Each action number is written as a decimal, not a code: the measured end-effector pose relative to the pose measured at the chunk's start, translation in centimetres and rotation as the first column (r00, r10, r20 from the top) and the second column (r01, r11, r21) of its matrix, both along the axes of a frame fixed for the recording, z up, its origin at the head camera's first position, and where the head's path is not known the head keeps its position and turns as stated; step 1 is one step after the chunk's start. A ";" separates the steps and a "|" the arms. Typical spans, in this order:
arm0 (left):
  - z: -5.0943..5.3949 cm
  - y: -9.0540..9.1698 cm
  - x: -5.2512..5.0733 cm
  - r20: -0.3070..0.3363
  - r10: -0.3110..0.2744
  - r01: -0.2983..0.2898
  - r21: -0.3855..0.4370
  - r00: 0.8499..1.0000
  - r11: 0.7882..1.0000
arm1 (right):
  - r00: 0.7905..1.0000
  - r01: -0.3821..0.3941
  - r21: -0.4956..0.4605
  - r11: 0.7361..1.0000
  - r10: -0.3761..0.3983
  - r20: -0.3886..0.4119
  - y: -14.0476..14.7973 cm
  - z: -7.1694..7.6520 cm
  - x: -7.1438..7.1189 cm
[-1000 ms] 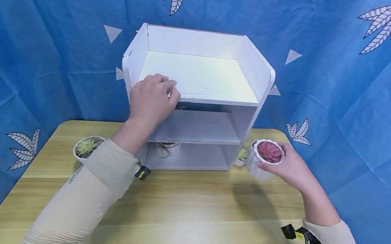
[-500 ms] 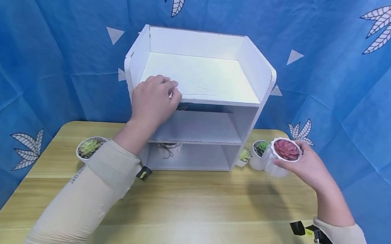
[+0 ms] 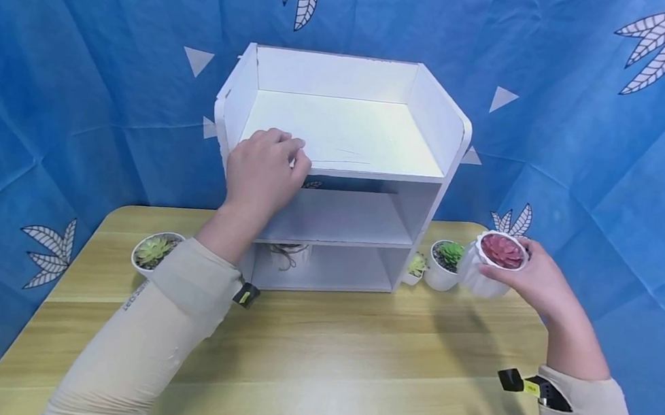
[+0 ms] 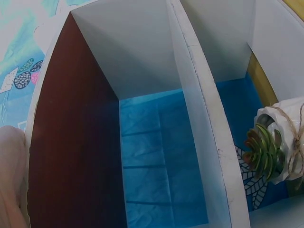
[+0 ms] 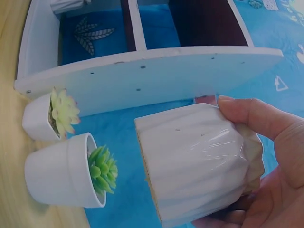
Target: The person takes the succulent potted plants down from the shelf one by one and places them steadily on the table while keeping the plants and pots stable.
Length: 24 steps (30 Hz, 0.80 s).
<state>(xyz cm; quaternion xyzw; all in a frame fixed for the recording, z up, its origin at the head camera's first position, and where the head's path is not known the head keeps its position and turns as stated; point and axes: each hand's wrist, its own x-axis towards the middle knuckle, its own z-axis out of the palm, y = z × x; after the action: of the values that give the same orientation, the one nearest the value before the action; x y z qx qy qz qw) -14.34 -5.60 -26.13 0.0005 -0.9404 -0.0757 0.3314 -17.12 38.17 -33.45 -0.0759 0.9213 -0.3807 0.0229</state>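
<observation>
My right hand (image 3: pixel 537 275) grips a white fluted flowerpot with a red succulent (image 3: pixel 501 251) by its rim, thumb on one side. The pot (image 5: pixel 194 164) hangs above the table at the right, its base clear of the wood in the right wrist view. Beside it, a white pot with a green succulent (image 3: pixel 443 264) stands on the table. My left hand (image 3: pixel 264 169) rests on the front left edge of the white shelf's top board (image 3: pixel 353 131), fingers bent. In the left wrist view only a bit of that hand (image 4: pixel 12 175) shows; no fingers appear beneath the board.
A small pot with a pale succulent (image 3: pixel 415 266) stands against the shelf's right side. Another potted succulent (image 3: pixel 155 251) is at the left of the wooden table (image 3: pixel 314 370). On the bottom shelf sits a white pot tied with twine (image 4: pixel 292 137). Blue cloth (image 3: pixel 107 72) hangs behind.
My right hand has carried the red succulent's pot to the right, uncovering the green succulent's pot. The left hand has stayed on the shelf.
</observation>
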 end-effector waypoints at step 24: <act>-0.1 0.2 -0.1 -0.007 0.012 -0.012 -0.005 1.000 1.000 | 0.993 0.103 -0.045 0.994 -0.105 -0.045 2.0 -0.9 -2.6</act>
<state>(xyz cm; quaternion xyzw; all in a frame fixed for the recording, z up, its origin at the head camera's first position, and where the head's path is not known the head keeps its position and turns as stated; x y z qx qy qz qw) -14.47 -5.37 -26.23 0.0051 -0.9395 -0.0712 0.3351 -19.72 40.16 -34.38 -0.0371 0.9161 -0.3988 -0.0206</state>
